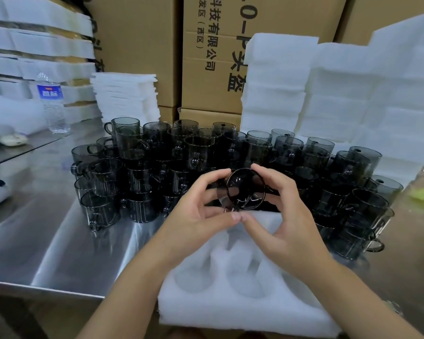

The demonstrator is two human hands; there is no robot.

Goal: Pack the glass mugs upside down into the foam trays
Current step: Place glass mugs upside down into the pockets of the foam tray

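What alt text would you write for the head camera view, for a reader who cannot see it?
The left hand and right hand hold one dark smoky glass mug above a white foam tray with round pockets, on a shiny steel table. Many more dark glass mugs stand stacked behind.

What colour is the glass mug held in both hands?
Dark smoky grey, see-through glass mug; the head view shows it best.
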